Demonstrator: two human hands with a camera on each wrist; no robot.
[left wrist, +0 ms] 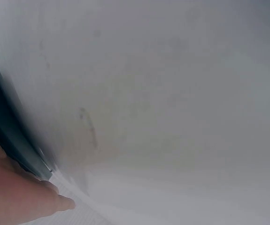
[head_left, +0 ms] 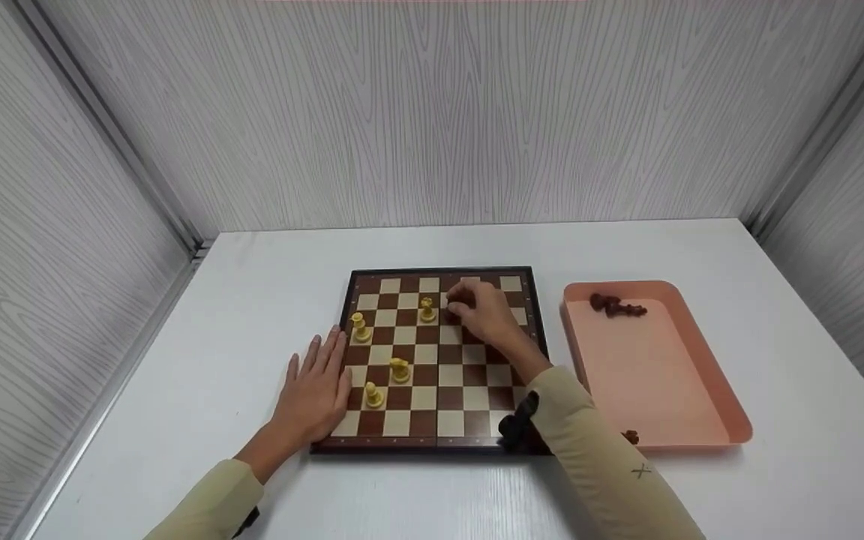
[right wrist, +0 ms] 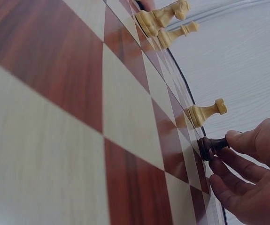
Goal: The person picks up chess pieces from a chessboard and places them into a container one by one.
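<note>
A wooden-patterned chessboard (head_left: 451, 397) lies open on the white table. My right hand (head_left: 484, 311) reaches over its far right half. Thumb and fingers pinch the top of a dark chess piece (right wrist: 211, 147), whose base is down at the squares in the right wrist view. Just left of it stands a light rook (head_left: 427, 310). My left hand (head_left: 312, 394) lies flat along the board's left edge, fingers straight. Near it stand a light knight (head_left: 400, 370), a light pawn (head_left: 373, 395) and another light piece (head_left: 360, 328). The left wrist view shows mostly table and a thumb.
At the right of the board sits a pink tray (head_left: 738, 427). Dark chess pieces (head_left: 625, 309) lie at its far end, and one more dark piece (head_left: 631, 436) shows near its front, partly behind my right sleeve. White wood-grain panels (head_left: 447, 112) enclose the table.
</note>
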